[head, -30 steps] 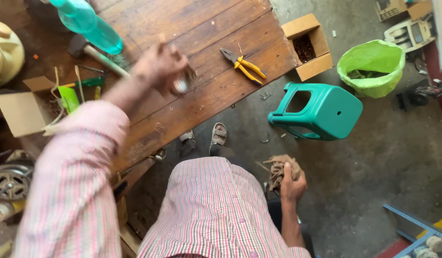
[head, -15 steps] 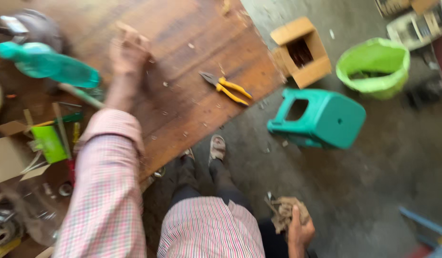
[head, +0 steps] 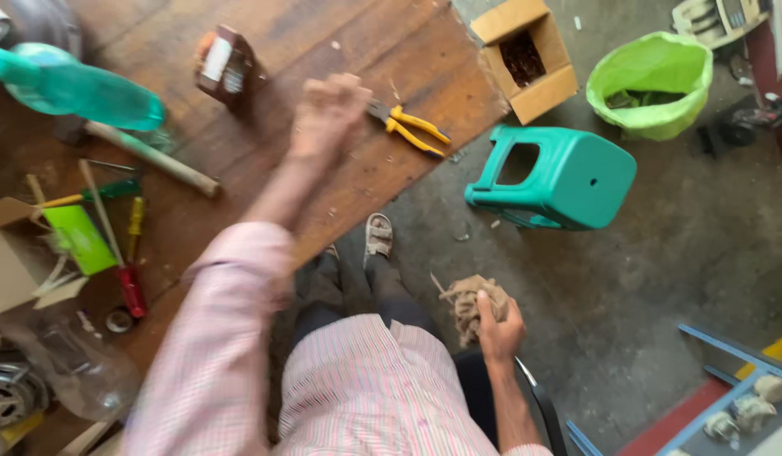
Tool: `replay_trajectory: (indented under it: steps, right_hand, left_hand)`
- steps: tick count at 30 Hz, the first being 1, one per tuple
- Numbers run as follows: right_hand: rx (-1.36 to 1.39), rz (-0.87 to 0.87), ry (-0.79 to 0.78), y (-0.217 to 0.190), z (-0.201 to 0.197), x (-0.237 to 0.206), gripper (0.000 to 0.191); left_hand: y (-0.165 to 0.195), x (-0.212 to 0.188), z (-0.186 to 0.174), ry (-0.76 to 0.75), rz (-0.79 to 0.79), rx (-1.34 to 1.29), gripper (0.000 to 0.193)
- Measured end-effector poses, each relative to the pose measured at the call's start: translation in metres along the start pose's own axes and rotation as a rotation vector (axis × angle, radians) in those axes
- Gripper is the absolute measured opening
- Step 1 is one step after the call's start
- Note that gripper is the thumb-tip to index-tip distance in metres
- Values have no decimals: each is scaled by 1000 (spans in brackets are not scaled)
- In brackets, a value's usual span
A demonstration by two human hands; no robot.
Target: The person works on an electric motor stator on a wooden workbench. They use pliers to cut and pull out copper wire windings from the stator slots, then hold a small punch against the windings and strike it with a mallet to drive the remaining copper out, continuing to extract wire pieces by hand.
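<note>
The person sits at a worn wooden table (head: 264,160) that fills the left and far part of the view. The left hand (head: 328,114) is raised over the boards, blurred, with the fingers curled in; I cannot tell if it holds anything. Just to its right lie pliers with yellow handles (head: 412,128). To the far left of this hand stands a small brown block with a white part (head: 226,67). A green bottle (head: 78,89), a wooden-handled hammer (head: 150,156) and screwdrivers (head: 129,253) lie more to the left.

The right hand (head: 496,325) is low beside the lap, over the grey concrete floor (head: 661,287), and it grasps a bundle of brownish fibre (head: 469,302). On the floor to the right are a tipped green stool (head: 560,177), an open cardboard box (head: 526,55) and a green bucket (head: 653,80).
</note>
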State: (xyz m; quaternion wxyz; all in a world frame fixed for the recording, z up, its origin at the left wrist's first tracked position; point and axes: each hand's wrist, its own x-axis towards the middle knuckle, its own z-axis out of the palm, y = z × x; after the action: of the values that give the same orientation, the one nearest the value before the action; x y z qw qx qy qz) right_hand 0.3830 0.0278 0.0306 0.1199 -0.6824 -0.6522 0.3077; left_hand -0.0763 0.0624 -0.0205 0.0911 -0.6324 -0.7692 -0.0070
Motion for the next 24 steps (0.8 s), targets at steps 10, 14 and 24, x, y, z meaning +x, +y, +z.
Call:
replay_trajectory:
  steps: [10,14,24]
  right_hand:
    - [-85,-64,174,-17,-39,-45,35]
    - [-26,-313,182,-62,-28,-52,35]
    - [364,-1563,-550,-196,125,-100,31]
  left_hand:
    - [34,26,35,31,-10,37,21]
    - [12,-77,-3,67,-457,-426,9]
    - [19,-431,-51,67,-1445,-540,32]
